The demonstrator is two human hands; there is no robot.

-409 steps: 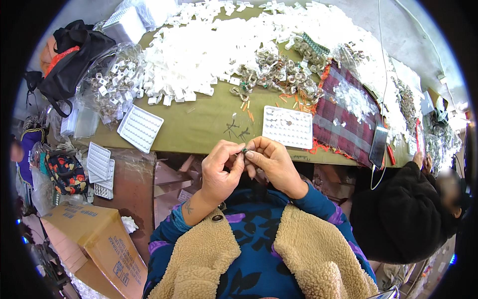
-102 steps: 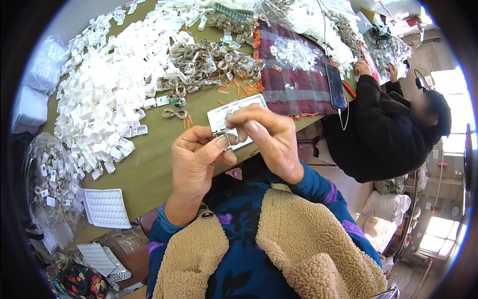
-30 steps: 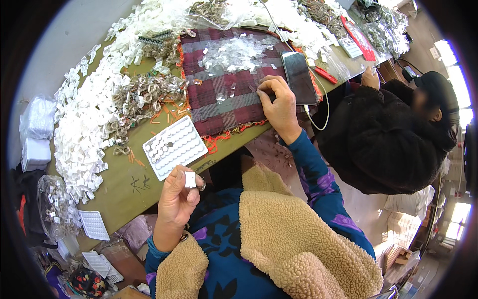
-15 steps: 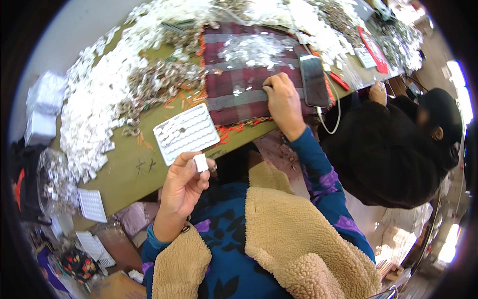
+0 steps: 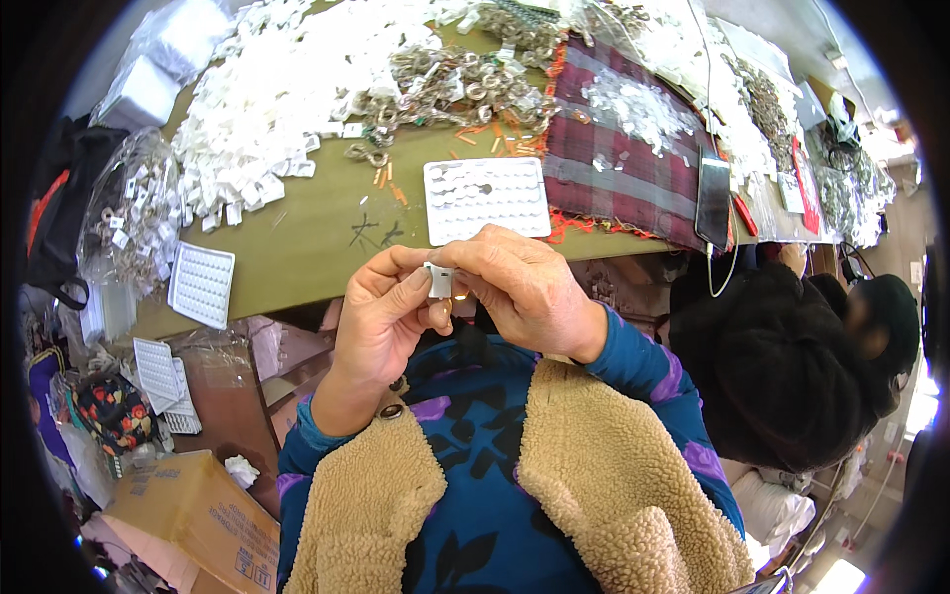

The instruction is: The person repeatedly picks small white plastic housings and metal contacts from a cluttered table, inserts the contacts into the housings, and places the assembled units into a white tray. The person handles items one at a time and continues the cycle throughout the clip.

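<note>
Just beyond the near edge of the table, my two hands meet in front of my chest. My left hand (image 5: 388,307) pinches a small white plastic piece (image 5: 440,281) with a dark slot in its face. Against its upper edge, the thumb and fingers of my right hand (image 5: 524,284) are pressed together; what they hold, if anything, is hidden. A white ridged tray (image 5: 487,201) lies just past my hands, with several small pieces in its far rows. Right of it, small clear flakes (image 5: 638,107) are heaped on a plaid cloth (image 5: 618,198).
White pieces (image 5: 267,109) pile up at the far left, with brownish ring-like parts (image 5: 455,84) beside them. A phone (image 5: 712,203) on a white cable lies at the cloth's right edge. Another person (image 5: 772,366) in black sits to the right. A cardboard box (image 5: 198,515) stands lower left.
My right hand has left the cloth and come over to the white piece in my left hand. The view has shifted, so the table things appear farther right.
</note>
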